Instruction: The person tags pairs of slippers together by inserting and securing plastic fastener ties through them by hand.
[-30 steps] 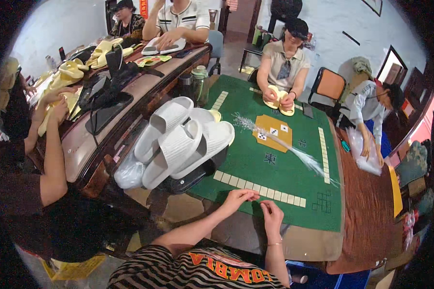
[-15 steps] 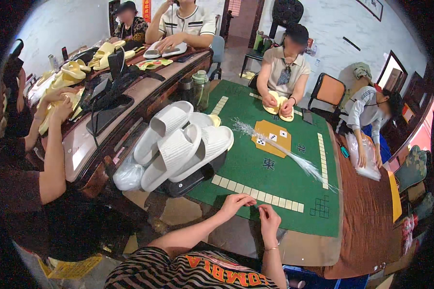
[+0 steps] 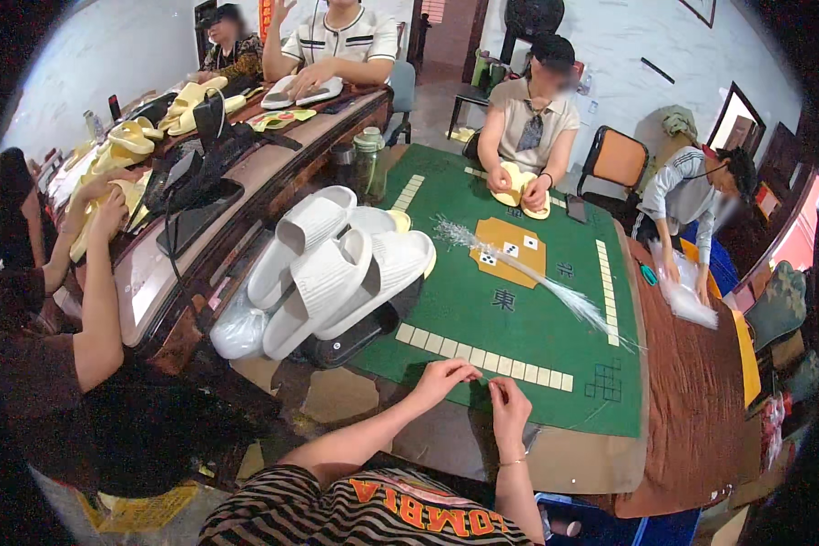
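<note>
My left hand [image 3: 442, 382] and my right hand [image 3: 510, 408] are held close together over the near edge of a green mat [image 3: 437, 296]. The fingertips of each are pinched. If they hold anything, it is too small to make out. Beyond them on the mat lies a bundle of thin clear plastic strands [image 3: 555, 288], spread at one end. To the left of my hands, several pale grey slides [image 3: 318, 291] are piled, overlapping, on a black thing [image 3: 359, 337].
A co-worker [image 3: 528, 127] across the mat handles yellow slippers [image 3: 520, 189]. At right, another person [image 3: 692, 196] handles clear plastic bags [image 3: 687, 296]. A lidded jar [image 3: 369, 164] stands behind the slides. More yellow slippers [image 3: 123, 150] lie on the left table beside other workers.
My hands stay pinched close together, with little movement. The view shifts slightly. The far co-worker lifts a hand from the side of the head; the person at right shifts the plastic bags.
</note>
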Motion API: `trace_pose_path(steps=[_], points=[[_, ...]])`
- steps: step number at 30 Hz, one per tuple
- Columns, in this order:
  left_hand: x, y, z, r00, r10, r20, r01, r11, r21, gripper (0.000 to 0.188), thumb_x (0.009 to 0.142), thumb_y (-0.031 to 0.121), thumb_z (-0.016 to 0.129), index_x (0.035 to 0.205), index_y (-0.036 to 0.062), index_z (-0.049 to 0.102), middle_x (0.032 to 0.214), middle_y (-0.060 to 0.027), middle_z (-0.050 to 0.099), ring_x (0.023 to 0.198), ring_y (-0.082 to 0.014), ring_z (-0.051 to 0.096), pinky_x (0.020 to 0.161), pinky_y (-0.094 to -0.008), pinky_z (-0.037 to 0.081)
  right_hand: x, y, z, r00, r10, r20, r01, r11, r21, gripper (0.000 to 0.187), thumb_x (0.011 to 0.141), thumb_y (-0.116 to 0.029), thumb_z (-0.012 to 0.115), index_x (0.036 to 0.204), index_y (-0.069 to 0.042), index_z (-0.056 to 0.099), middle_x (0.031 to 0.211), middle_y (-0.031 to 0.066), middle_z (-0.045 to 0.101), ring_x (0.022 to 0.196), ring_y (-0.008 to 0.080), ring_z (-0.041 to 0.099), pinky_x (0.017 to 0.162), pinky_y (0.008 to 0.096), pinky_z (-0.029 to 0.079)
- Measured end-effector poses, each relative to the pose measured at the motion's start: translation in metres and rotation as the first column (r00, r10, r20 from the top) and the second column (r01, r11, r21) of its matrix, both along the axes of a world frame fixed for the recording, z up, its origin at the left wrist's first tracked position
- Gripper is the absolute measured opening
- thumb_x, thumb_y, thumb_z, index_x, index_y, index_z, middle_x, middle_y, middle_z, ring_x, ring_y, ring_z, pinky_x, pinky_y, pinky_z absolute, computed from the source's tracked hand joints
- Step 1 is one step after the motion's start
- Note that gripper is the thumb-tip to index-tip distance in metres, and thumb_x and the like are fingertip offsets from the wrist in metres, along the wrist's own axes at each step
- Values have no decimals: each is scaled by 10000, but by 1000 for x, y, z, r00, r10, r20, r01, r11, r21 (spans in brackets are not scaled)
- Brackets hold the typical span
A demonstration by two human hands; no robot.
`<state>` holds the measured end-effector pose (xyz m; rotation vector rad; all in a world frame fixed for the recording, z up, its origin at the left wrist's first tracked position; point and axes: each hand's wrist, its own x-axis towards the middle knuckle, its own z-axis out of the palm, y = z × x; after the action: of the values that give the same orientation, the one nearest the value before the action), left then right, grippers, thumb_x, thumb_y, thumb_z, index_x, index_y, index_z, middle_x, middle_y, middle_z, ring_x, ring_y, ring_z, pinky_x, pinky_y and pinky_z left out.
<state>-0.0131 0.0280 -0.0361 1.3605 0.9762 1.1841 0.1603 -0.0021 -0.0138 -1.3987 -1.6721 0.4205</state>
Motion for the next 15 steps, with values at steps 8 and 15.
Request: trace_pose_path(steps=[8,15], points=[[2,-1,-3,997,47,66,-45,999,-26,156,923,147,587,941,-4,622,894,-49,681,816,-97,608,755,-256,491,1,-1,2,1000,-16,6,16,1000,7,76,841,-84,661,904,-59,628,713,96,607,602,210,568,565,312,444],[2,0,-10,986,50,161,-48,999,-19,124,911,125,602,919,1,599,885,-56,685,793,-95,606,737,-246,489,-3,-3,6,998,-26,-59,24,999,-23,65,843,-93,664,885,-54,634,739,97,615,633,202,581,590,308,459]])
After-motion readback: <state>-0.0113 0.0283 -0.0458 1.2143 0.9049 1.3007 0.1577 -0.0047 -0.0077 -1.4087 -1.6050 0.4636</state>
